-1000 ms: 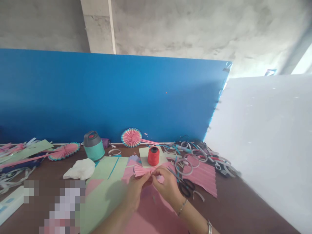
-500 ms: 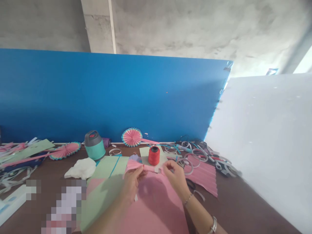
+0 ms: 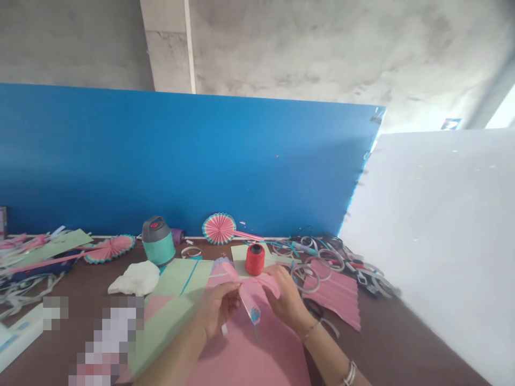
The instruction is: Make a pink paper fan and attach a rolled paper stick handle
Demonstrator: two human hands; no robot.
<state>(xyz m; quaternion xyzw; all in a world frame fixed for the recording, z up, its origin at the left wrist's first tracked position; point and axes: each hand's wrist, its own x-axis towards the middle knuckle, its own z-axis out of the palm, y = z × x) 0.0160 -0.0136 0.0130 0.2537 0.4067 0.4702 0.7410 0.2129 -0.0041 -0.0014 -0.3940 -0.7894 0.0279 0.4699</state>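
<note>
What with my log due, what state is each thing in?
Left hand, gripping
Right hand, gripping
Held pink paper, folded
Red spool, upright
Far fan, spread open
Left fan, spread open
White wad, crumpled
Teal container, upright
Right pink sheet, pleated
Scissors, too hidden to tell

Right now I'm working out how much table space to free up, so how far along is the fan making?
Two pleated pink fans look done: one against the blue panel, another at the left. In hand is a narrow folded pink bundle, between the left hand and right hand, not spread round. The pleated pink sheet at the right lies unspread, so it may be left.
</note>
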